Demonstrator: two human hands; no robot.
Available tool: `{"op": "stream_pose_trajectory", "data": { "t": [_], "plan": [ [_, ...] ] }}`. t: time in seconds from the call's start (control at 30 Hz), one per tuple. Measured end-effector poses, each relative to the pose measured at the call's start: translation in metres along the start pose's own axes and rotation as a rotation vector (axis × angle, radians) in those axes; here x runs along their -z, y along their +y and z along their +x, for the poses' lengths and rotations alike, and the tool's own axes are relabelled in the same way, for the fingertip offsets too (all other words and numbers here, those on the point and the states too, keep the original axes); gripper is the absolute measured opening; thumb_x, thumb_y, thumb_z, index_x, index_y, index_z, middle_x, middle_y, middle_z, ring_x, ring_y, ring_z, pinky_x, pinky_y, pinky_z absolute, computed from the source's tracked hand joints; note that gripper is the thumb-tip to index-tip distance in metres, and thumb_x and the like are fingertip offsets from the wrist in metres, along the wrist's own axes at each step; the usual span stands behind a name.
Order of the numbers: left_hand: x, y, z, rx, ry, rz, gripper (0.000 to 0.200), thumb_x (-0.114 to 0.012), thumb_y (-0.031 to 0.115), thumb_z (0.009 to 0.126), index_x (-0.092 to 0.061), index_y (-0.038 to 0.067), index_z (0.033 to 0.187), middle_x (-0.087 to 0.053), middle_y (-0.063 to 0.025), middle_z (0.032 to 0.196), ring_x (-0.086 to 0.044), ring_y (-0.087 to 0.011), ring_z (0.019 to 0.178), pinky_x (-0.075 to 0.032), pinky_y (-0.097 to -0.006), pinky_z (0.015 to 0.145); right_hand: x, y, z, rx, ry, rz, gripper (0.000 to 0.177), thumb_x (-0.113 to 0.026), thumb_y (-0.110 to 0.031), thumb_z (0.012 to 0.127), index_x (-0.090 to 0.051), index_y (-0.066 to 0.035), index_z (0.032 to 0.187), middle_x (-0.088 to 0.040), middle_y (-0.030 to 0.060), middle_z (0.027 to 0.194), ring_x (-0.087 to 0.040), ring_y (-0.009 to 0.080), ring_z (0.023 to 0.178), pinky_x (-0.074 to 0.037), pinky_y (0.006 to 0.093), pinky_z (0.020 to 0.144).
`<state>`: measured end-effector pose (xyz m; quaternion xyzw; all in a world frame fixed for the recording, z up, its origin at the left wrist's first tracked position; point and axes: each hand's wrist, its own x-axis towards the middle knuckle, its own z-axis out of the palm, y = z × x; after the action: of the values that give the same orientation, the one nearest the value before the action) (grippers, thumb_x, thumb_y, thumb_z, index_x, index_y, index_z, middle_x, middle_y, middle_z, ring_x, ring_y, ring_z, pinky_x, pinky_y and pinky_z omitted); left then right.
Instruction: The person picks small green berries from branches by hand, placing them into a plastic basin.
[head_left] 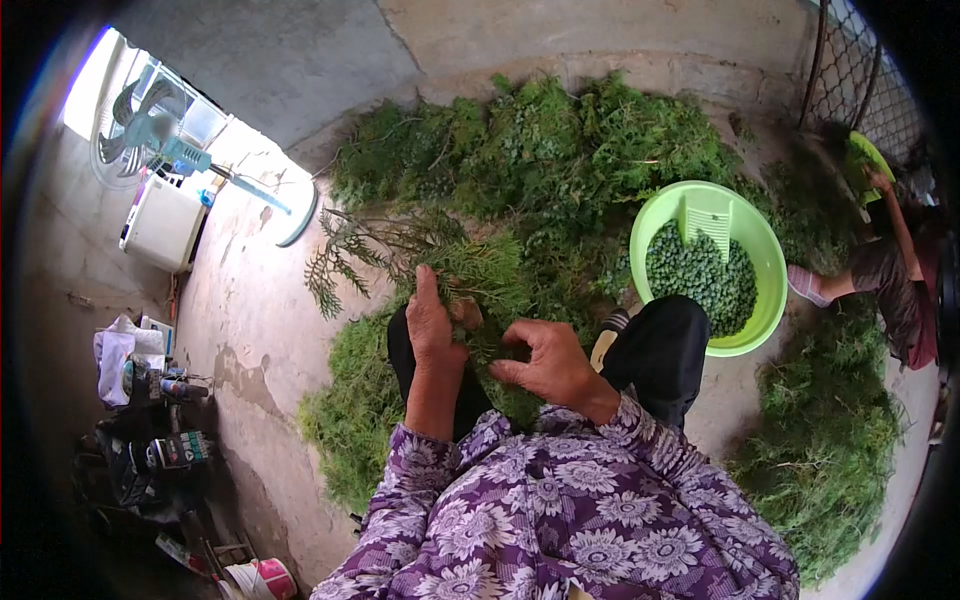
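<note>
My left hand point(430, 325) is closed round a leafy evergreen branch point(375, 245), its index finger stretched along the stems. The branch's feathery sprigs spread out beyond the fingers to both sides. Close by on the right, my right hand point(550, 362) is beside the lower foliage of the branch, thumb and index finger curved with a gap between them. I see nothing in that gap, and its other fingers are partly hidden. To the right of my knee stands a light green basin point(772, 300) with many small green cones or berries point(700, 280) in it.
Cut green branches point(540, 140) are heaped along the wall, with more piles point(820, 460) at the right and by my left leg. A standing fan point(170, 150) is at upper left. Another person's foot point(806, 285) is beside the basin; that person's hand touches a green container point(868, 160).
</note>
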<state>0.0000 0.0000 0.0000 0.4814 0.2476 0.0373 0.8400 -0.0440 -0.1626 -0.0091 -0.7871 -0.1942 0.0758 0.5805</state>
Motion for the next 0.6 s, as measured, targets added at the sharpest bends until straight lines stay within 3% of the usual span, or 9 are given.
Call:
{"op": "stream_pose_trajectory", "data": {
  "t": [0.07, 0.27, 0.37, 0.6],
  "plan": [
    [-0.002, 0.001, -0.002, -0.002, -0.04, -0.019, 0.032, -0.045, 0.037, 0.088, -0.053, 0.007, 0.083, -0.055, -0.0018, 0.068, -0.051, -0.014, 0.053, -0.041, -0.03, 0.045, 0.0, -0.003, 0.0, -0.066, 0.001, 0.171, 0.032, -0.073, -0.019, 0.065, -0.057, -0.001, 0.085, -0.059, 0.008, 0.076, -0.054, 0.0107, 0.069, -0.043, 0.026, 0.063],
    [-0.006, 0.007, -0.009, -0.034, -0.154, 0.02, 0.032, -0.044, 0.037, 0.088, -0.051, 0.009, 0.076, -0.049, -0.0012, 0.057, -0.044, -0.0135, 0.043, -0.034, -0.028, 0.037, -0.006, 0.002, 0.003, -0.082, -0.015, 0.292, 0.032, -0.074, -0.019, 0.065, -0.056, -0.001, 0.084, -0.057, 0.004, 0.075, -0.051, 0.0088, 0.071, -0.042, 0.0252, 0.064],
    [-0.013, 0.007, -0.014, -0.011, -0.047, 0.045, 0.033, -0.044, 0.038, 0.088, -0.051, 0.008, 0.075, -0.049, -0.0011, 0.058, -0.045, -0.0134, 0.044, -0.035, -0.0279, 0.038, -0.009, 0.004, 0.005, -0.028, 0.028, 0.467, 0.028, -0.071, -0.017, 0.068, -0.056, 0.001, 0.084, -0.058, 0.0058, 0.076, -0.053, 0.013, 0.07, -0.044, 0.0279, 0.064],
    [-0.012, 0.004, -0.01, -0.012, -0.067, 0.033, 0.033, -0.046, 0.039, 0.087, -0.052, 0.008, 0.077, -0.051, -0.0011, 0.06, -0.045, -0.0133, 0.045, -0.037, -0.0278, 0.04, 0.002, -0.008, -0.003, -0.016, -0.069, 0.524, 0.02, -0.066, -0.014, 0.072, -0.055, -0.001, 0.081, -0.056, 0.0031, 0.076, -0.051, 0.0093, 0.071, -0.042, 0.0252, 0.062]
  ]
}}
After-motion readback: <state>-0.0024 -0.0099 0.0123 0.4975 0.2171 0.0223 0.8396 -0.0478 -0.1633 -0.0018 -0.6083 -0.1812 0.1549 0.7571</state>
